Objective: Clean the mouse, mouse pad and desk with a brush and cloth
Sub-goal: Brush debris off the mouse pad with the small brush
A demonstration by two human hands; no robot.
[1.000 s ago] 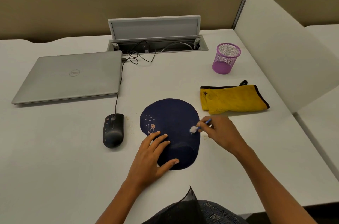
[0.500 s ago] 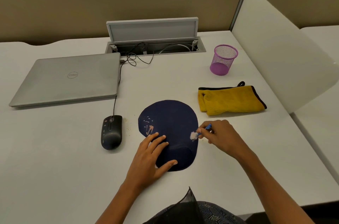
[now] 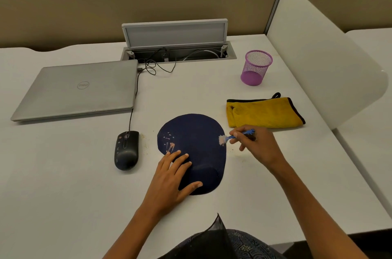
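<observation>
A dark blue mouse pad (image 3: 197, 137) with a wrist bump lies on the white desk (image 3: 63, 184). My left hand (image 3: 169, 176) rests flat on its near left part, fingers spread. My right hand (image 3: 254, 146) grips a small blue brush (image 3: 235, 136); the pale bristles touch the pad's right edge. A black wired mouse (image 3: 126, 150) sits left of the pad. Behind my right hand lies a folded yellow cloth (image 3: 265, 112) with black trim. Small crumbs dot the desk beside the pad.
A shut silver laptop (image 3: 78, 91) lies at the back left, with the mouse cable running to it. An open cable hatch (image 3: 178, 46) sits at the back centre. A purple mesh cup (image 3: 255, 67) stands at the back right. A white divider (image 3: 318, 57) bounds the right side.
My right hand has drawn the brush rightward across the pad, from its right part to its right edge. My left hand has stayed pressed on the pad.
</observation>
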